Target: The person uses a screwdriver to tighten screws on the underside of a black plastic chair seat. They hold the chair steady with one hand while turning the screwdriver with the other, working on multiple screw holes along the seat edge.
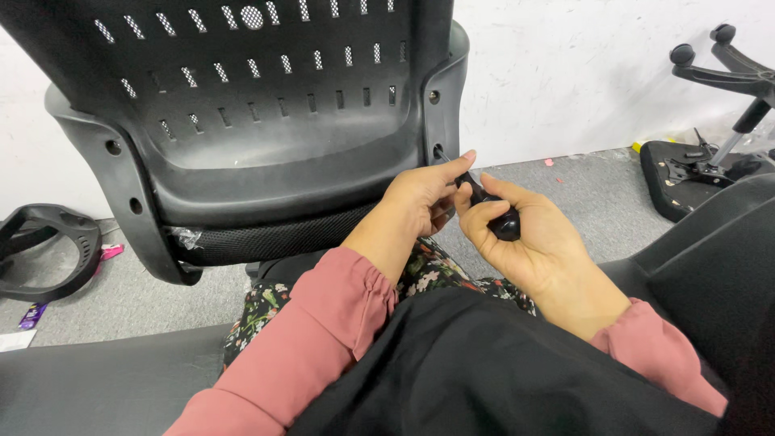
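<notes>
Right at the lower edge of the black plastic office-chair backrest [266, 153], we have both hands on a black-handled screwdriver [492, 211]. Our right hand [529, 242] is clenched around the rounded black handle, palm turned up, thumb lying along the grip. Just ahead of that grasp, our left hand [420, 202] pinches the thin metal shaft between thumb and forefinger, the forefinger stretched forward toward the tip. The tip sits at a small round screw hole [438, 150] in the backrest's side frame, just beyond the left fingertips; whether it is seated inside the hole we cannot tell.

Above the grip, the backrest's slotted panel fills the view, tilted toward us, with a strip of black mesh [274, 236] along its bottom edge below and to the left of the hands. Beneath the grip, pink sleeves [323, 323] run back over a floral garment and a black cloth [484, 363] in our lap. Well off to the right of the hands, a black wheeled chair base [718, 81] lies tipped on the grey carpet [581, 194]; well off to the left, a black looped armrest [48, 246] rests on the floor.
</notes>
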